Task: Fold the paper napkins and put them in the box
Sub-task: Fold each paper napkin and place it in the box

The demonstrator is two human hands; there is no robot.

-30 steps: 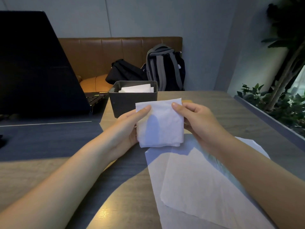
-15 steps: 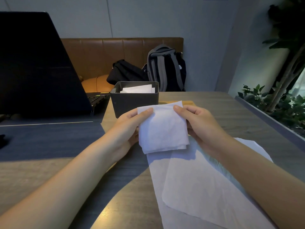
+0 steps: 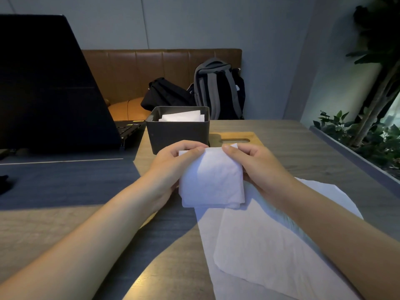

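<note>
Head view | left hand point(image 3: 173, 163) and right hand point(image 3: 257, 164) are pinching folded napkin point(image 3: 211, 180) by its top edge | box point(image 3: 177, 131) is holding napkins | no legible writing showing

No legible text anywhere.

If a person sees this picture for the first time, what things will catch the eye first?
First, the folded white napkin in the middle, pinched at its top edge by the left hand and the right hand. Just behind it stands the dark box, already holding napkins. Flat napkins lie on the table at lower right.
</note>
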